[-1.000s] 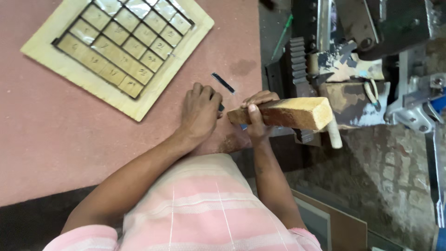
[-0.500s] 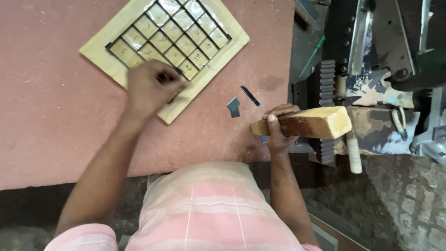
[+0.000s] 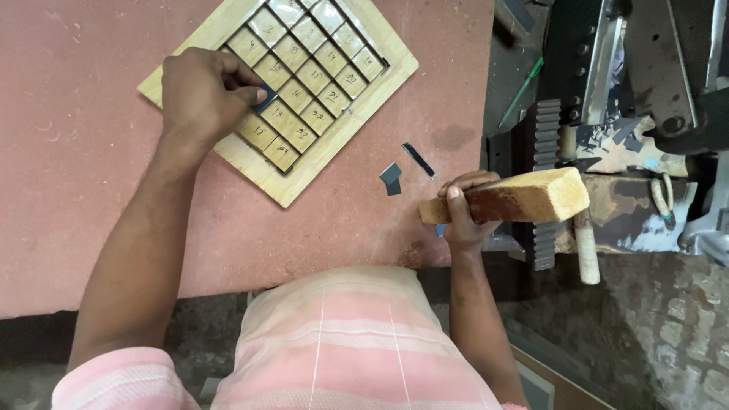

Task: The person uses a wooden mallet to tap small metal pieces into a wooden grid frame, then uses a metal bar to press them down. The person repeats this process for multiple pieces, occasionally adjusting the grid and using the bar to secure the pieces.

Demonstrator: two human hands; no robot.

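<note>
I see the left hand (image 3: 203, 95) resting on the square pale wooden tray (image 3: 282, 95) of gridded tiles on the reddish-brown tabletop (image 3: 91, 190), its fingertips pinching a small dark tile (image 3: 265, 99) over the grid. The right hand (image 3: 465, 220) grips a rectangular wooden block (image 3: 524, 199) at the table's edge, fingers wrapped around it. Two small dark glass offcuts (image 3: 402, 171) lie between tray and block.

Soft even daylight — sharp, faint shadows.
</note>
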